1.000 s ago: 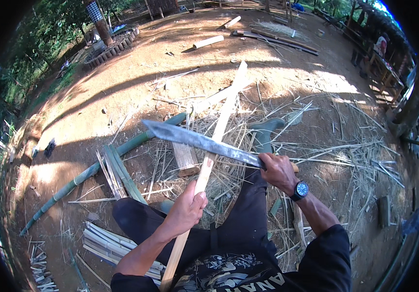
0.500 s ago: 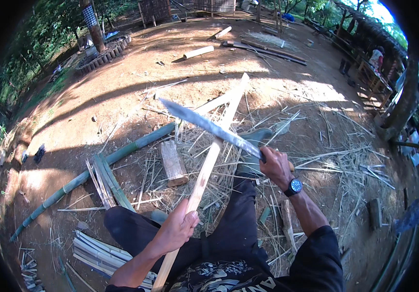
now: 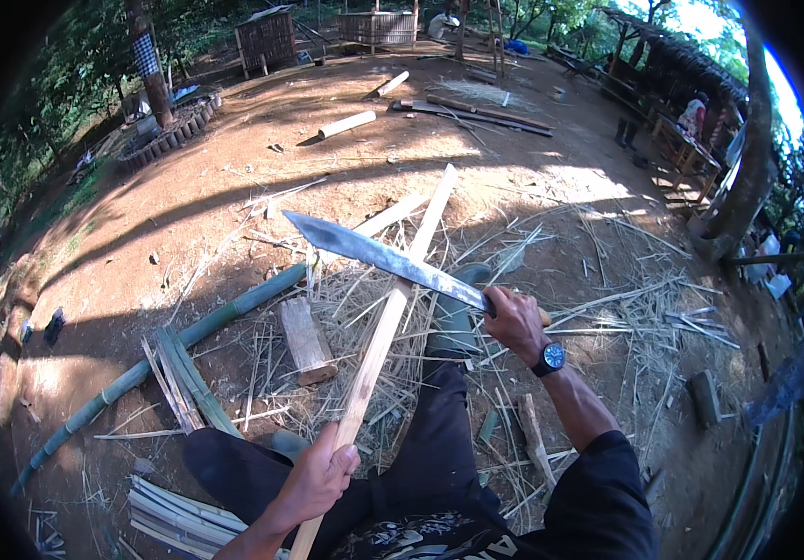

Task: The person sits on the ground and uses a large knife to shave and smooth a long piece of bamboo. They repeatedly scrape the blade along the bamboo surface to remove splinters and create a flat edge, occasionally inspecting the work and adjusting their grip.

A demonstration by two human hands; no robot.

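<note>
My left hand (image 3: 319,473) is closed around the lower part of a long pale bamboo slat (image 3: 379,359), which slants up and away between my legs. A machete (image 3: 374,254) is in my right hand (image 3: 516,322), its fingers wrapped round the handle; a bit of the wooden handle shows past the fist. The long grey blade lies across the slat's upper half, its tip pointing to the far left. Whether the edge bites into the slat I cannot tell. A green boot (image 3: 458,308) is behind the blade, on my right foot.
A green bamboo pole (image 3: 173,343) lies to the left, with split strips (image 3: 192,378) leaning by it. Near them are a wooden block (image 3: 307,341) and a bundle of slats (image 3: 178,513). Shavings (image 3: 621,322) litter the ground. A person (image 3: 691,117) is at a far-right bench.
The view has shifted, so the surroundings appear further left. The blade sits a little lower and flatter across the slat. Both hands keep their grip.
</note>
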